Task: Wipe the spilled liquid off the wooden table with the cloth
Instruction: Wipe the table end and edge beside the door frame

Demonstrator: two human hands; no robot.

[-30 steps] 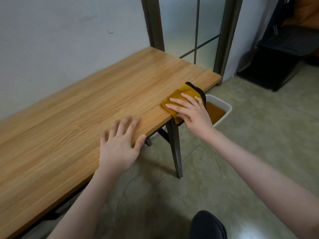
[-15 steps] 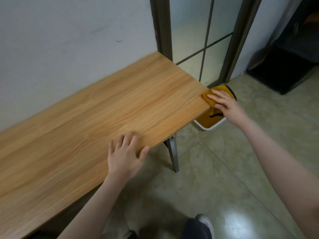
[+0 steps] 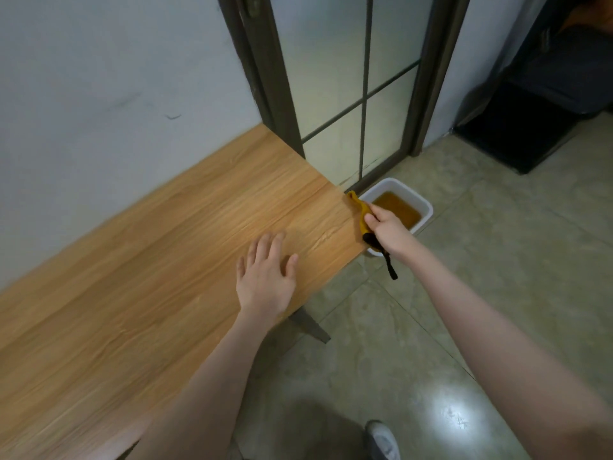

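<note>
The long wooden table (image 3: 159, 260) runs along the white wall. A yellow cloth (image 3: 360, 210) with a black trim and a dangling black loop hangs at the table's right end edge. My right hand (image 3: 388, 230) grips it there, just off the edge and above a white tub. On the tabletop near the front edge, my left hand (image 3: 265, 277) rests flat with fingers spread. I see no liquid on the wood.
A white plastic tub (image 3: 421, 204) holding brownish liquid stands on the tiled floor beside the table's end. A dark-framed glass door (image 3: 365, 94) is behind it. A dark box (image 3: 517, 141) sits at the far right. A grey table leg (image 3: 311, 327) and my shoe (image 3: 384, 439) are below.
My right hand has swept the cloth along the tabletop to the right end and over the edge, and now grips it bunched above the tub. My left hand stayed flat on the wood.
</note>
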